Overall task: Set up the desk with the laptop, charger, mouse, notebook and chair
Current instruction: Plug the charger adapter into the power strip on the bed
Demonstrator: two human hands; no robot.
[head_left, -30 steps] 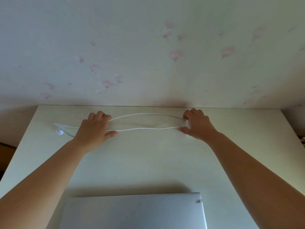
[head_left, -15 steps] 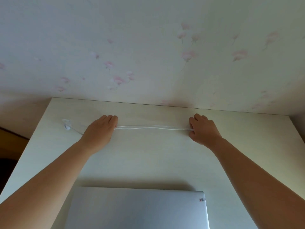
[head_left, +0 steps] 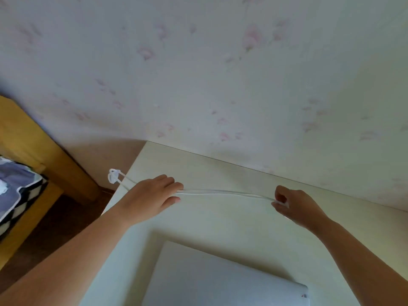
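Fingers of the right hand (head_left: 297,207) are curled and pinch one end of a thin white cable (head_left: 223,192), the thumb and forefinger closed on it just above the desk (head_left: 242,219). From that pinch the cable runs as a doubled strand toward the left hand (head_left: 152,196), which lies over it with fingers nearly straight and held together, the strand passing under them; whether it squeezes the cable or only rests on it cannot be told. Beyond the left hand the cable goes on past the desk's left edge and ends in a small white loop or plug (head_left: 114,175), too blurred to name surely. Nearer the person than both hands lies a closed silver laptop (head_left: 220,281), flat on the desk and well apart from the cable. The desk is pale cream and stands against a wall (head_left: 198,85) papered in faint pink flowers. Left of the left hand is brown floor (head_left: 57,219), a yellow wooden bed frame (head_left: 26,138) and a blue and checked blanket (head_left: 15,188).
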